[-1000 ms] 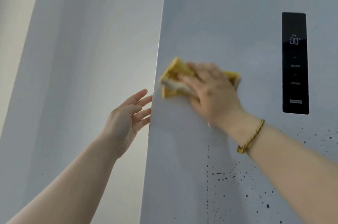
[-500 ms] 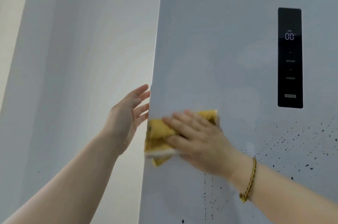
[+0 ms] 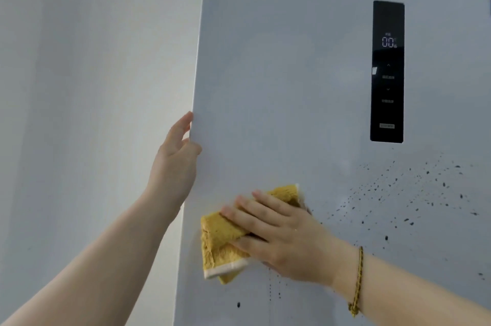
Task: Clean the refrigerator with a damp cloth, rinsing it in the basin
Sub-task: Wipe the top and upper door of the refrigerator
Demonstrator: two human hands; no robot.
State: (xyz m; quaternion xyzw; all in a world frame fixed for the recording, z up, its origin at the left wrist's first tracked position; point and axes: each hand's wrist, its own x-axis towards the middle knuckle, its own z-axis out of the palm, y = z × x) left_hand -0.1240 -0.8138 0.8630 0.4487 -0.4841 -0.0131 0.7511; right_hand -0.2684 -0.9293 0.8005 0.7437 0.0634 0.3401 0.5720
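Lower centre, the soft, limp cloth lies pressed to the refrigerator door under straight fingers of the right hand — light, probably best worked flat-palmed — while the left hand pinches the door's edge.

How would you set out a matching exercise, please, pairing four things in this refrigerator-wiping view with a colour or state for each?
Things:
1. left hand
2. right hand
3. cloth
4. display panel

States:
a. yellow, flat against the refrigerator door
b. black, with lit digits
c. grips the door's left edge
d. fingers straight, pressing on the cloth

Pairs: 1-c, 2-d, 3-a, 4-b
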